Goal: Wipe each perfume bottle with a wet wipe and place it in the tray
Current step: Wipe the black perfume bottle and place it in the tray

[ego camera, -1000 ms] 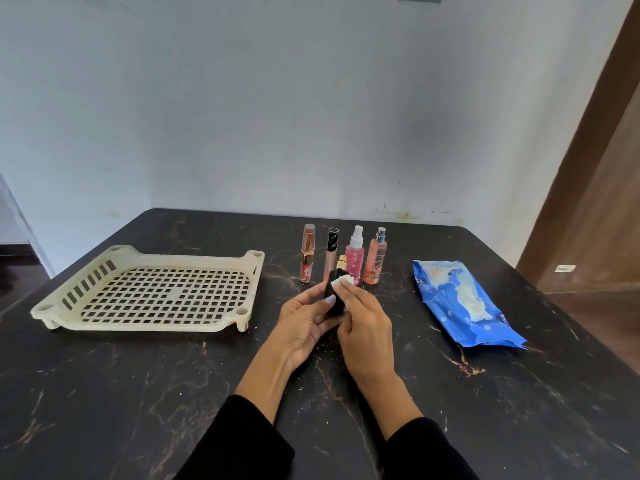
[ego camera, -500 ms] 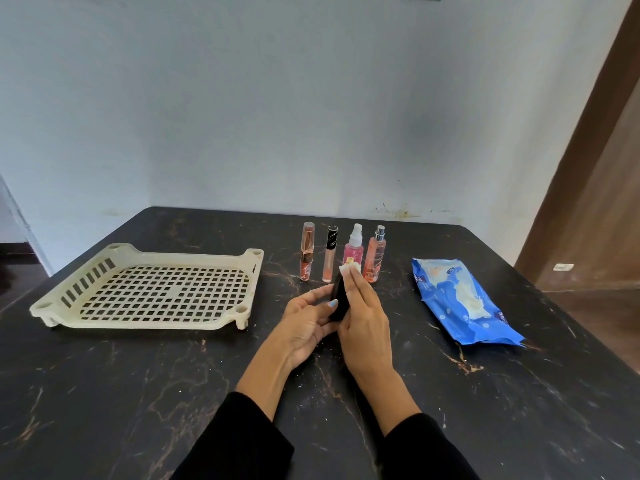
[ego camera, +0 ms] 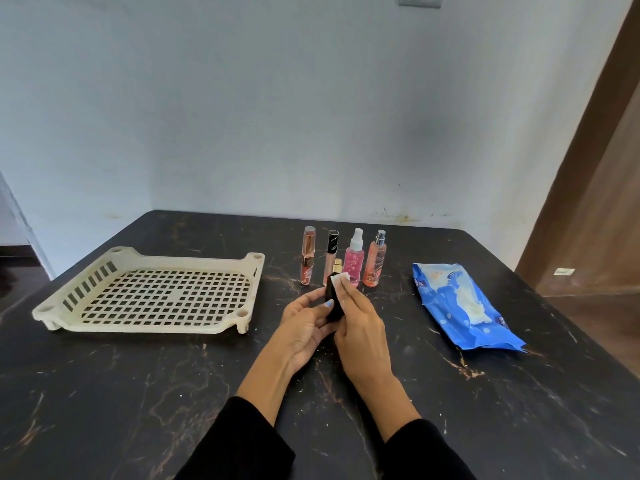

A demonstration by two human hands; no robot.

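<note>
My left hand (ego camera: 304, 323) grips a small black perfume bottle (ego camera: 333, 303) with a gold cap, held above the table's middle. My right hand (ego camera: 360, 327) presses a folded white wet wipe (ego camera: 339, 280) against the bottle's upper right side. Behind the hands a row of bottles stands upright: a slim pink one (ego camera: 307, 259), a black-capped tube (ego camera: 330, 252), a pink spray bottle (ego camera: 355, 261) and an orange spray bottle (ego camera: 375, 258). The cream slotted tray (ego camera: 104, 271) lies to the left with nothing in it.
A blue pack of wet wipes (ego camera: 464, 306) lies on the right side of the dark marble table (ego camera: 138, 393). A white wall runs behind the table, and a brown door frame (ego camera: 588, 150) stands at the far right.
My right hand has slid the wipe up and down along the black bottle; its fingers now sit near the bottle's top. The left hand keeps the same grip.
</note>
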